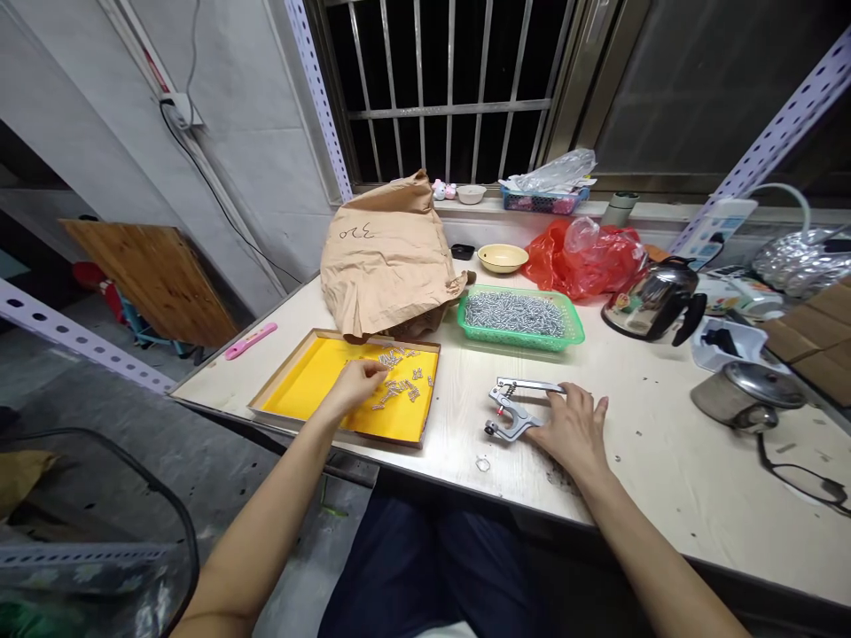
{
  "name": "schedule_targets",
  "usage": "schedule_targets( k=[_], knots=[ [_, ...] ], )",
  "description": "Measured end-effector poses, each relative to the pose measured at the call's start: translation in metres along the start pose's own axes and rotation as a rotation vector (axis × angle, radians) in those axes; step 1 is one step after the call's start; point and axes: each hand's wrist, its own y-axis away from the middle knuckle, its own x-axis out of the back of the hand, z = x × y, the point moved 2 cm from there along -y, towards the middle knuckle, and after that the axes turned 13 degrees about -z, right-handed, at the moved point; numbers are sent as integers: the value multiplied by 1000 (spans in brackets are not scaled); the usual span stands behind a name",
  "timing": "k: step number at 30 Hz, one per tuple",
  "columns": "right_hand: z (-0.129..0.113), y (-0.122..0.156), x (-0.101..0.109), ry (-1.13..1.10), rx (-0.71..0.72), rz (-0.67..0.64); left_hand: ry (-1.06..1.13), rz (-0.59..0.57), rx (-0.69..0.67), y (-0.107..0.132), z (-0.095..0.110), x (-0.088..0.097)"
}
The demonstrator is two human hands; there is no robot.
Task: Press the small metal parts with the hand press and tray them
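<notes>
A barred window [432, 84] fills much of the far side, black behind its metal bars [450, 111]; to the right, a dark pane [655, 115] sits in a brownish metal frame [578, 80]. A pale sill [495, 200] runs underneath. The wall [266, 151] on the left is light grey, with a white socket [181, 111] and a black cable [216, 195] hanging down. Pale purple posts [324, 106] with punched holes flank the light wooden surface [638, 470], which catches bright glare. Beyond its left end, a brown board [150, 279] stands slanted above the grey floor [266, 523].
</notes>
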Motion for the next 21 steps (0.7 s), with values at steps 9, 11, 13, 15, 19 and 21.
schedule_targets(
  k=[9, 11, 13, 15, 19, 21],
  knots=[
    [1, 0, -1, -8, 2, 4, -332, -61, 162, -15, -22, 15],
    [1, 0, -1, -10, 6, 3, -343, -73, 132, -15, -23, 8],
    [1, 0, -2, -16, 2, 1, -338, -8, 116, -15, -21, 4],
    [2, 0, -2, -21, -3, -2, -318, 75, 115, -14, -19, 3],
    [3, -1, -3, -28, 4, -13, -244, 187, 121, -14, -17, 6],
    [3, 0, -4, -29, 6, -10, -209, 218, 121, -13, -17, 8]
  ],
)
